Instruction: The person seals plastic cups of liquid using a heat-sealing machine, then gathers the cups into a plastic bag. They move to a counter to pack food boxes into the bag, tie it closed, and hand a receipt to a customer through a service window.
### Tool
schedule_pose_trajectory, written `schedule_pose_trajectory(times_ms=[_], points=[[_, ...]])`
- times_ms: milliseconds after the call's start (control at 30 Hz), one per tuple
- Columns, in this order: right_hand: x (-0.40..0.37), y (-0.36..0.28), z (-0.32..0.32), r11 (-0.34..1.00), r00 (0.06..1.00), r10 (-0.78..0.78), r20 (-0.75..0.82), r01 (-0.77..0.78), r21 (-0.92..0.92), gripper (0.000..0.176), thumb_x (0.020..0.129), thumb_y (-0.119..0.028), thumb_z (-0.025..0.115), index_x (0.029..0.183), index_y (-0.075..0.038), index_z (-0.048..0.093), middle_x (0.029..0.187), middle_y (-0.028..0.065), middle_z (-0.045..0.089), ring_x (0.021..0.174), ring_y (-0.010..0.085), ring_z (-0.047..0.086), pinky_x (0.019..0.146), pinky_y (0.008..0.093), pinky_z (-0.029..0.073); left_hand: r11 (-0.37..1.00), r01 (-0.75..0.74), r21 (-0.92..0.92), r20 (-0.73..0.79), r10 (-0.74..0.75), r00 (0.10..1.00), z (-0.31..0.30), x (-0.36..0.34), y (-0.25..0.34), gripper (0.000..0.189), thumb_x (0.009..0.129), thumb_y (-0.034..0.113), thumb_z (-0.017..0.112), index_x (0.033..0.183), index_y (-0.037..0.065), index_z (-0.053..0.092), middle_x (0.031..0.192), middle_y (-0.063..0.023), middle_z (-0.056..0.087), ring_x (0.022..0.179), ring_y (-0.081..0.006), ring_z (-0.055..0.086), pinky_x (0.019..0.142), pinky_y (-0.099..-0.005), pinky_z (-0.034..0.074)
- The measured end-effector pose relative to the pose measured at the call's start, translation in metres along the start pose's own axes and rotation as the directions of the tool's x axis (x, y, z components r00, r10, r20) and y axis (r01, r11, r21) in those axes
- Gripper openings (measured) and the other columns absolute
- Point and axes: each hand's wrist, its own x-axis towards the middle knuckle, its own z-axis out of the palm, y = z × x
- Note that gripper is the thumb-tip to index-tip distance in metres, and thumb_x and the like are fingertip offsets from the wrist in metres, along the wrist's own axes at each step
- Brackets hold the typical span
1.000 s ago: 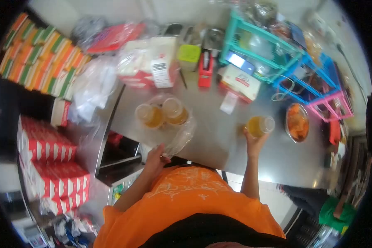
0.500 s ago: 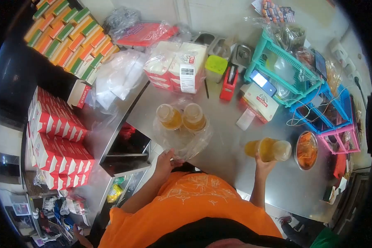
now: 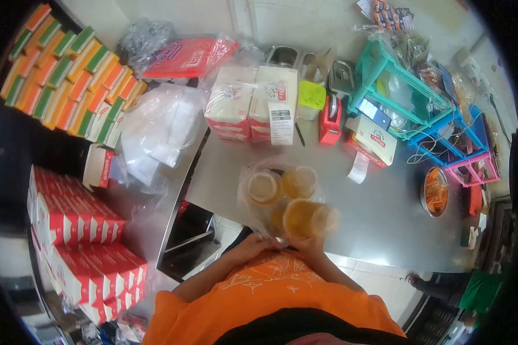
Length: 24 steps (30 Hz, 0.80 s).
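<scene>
Two lidded clear cups of yellow drink, one at left (image 3: 264,188) and one at right (image 3: 300,182), stand in a clear plastic bag (image 3: 248,202) on the steel counter. My left hand (image 3: 252,248) is closed on the bag's near edge, close to my body. In my right hand (image 3: 309,244) is another lidded cup of yellow drink (image 3: 299,219), tilted, its lid toward the right. It overlaps the bag's near right side. More yellow drink (image 3: 277,218) shows just left of the held cup, partly hidden. Both hands are close together at the counter's front edge.
White-and-red packed boxes (image 3: 230,103), a red tape dispenser (image 3: 330,121) and a small carton (image 3: 374,138) line the counter's back. A bowl of orange food (image 3: 435,192) stands right. Red-and-white boxes (image 3: 86,224) are stacked left. A person in green (image 3: 482,296) is at lower right.
My right hand has brought the yellow drink leftward from the counter's right side to the bag. My left hand stays on the bag, and the view has shifted.
</scene>
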Motion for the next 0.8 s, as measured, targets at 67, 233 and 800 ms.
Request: schedule_pose_trajectory(times_ms=[67,233,800], points=[[0.001,0.018,0.011,0.999,0.992,-0.04,-0.116,0.038,-0.022,0.066,0.065,-0.017,0.081,0.119,-0.003,0.045,0.109,0.0096,0.054,0.099,0.02,0.054,0.085,0.0332,0.046,0.986,0.112,0.123,0.06,-0.12,0.991,-0.016,-0.002,0.011,0.026,0.092,0.021,0.053,0.108,0.001,0.061,0.101,-0.007,0.062,0.095,-0.0136,0.057,0.084,-0.0252,0.046],[0.008,0.038,0.035,0.977,0.938,-0.089,-0.335,0.017,-0.212,0.076,0.057,-0.022,0.084,0.118,-0.005,0.041,0.109,0.01,0.05,0.099,0.0227,0.052,0.084,0.0352,0.045,0.919,0.241,0.312,0.2,-0.311,0.929,-0.016,-0.008,0.045,0.031,0.095,0.023,0.047,0.114,0.002,0.06,0.107,-0.0076,0.062,0.099,-0.0144,0.054,0.089,-0.0265,0.041],[-0.003,-0.007,0.024,0.825,0.987,-0.038,-0.156,-0.057,-0.563,0.083,0.065,-0.017,0.079,0.133,-0.003,0.032,0.134,0.0235,0.036,0.125,0.0379,0.036,0.102,0.044,0.035,0.977,0.0,0.213,-0.436,0.095,0.895,-0.094,-0.012,0.106,0.044,0.094,0.036,0.04,0.121,0.002,0.048,0.093,-0.0156,0.061,0.089,-0.021,0.061,0.079,-0.0334,0.049]])
